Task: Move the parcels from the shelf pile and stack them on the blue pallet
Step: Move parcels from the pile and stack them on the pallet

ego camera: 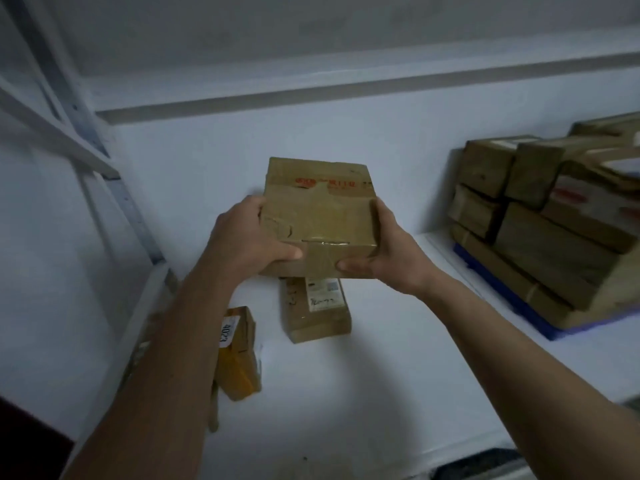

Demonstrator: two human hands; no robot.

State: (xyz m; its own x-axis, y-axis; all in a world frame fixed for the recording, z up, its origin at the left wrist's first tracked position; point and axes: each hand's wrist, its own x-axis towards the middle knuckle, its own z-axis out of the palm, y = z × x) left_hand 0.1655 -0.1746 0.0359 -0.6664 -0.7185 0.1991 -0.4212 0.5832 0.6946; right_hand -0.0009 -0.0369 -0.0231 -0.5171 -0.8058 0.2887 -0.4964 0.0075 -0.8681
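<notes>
A brown cardboard parcel [318, 216], crumpled and shiny with tape, is up in the air between both hands: the left hand [252, 237] and right hand [391, 252] clamp its sides, thumbs curled under the near edge. The carry seems half done; next comes a swing right to the stacked parcels [547, 216] on the blue pallet [512, 299] (two more parcels lie on the white floor).

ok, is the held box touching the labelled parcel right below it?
Cannot tell. In the head view the held box, gripped by the left hand and right hand, overlaps the labelled parcel, hiding any gap or contact.
</notes>
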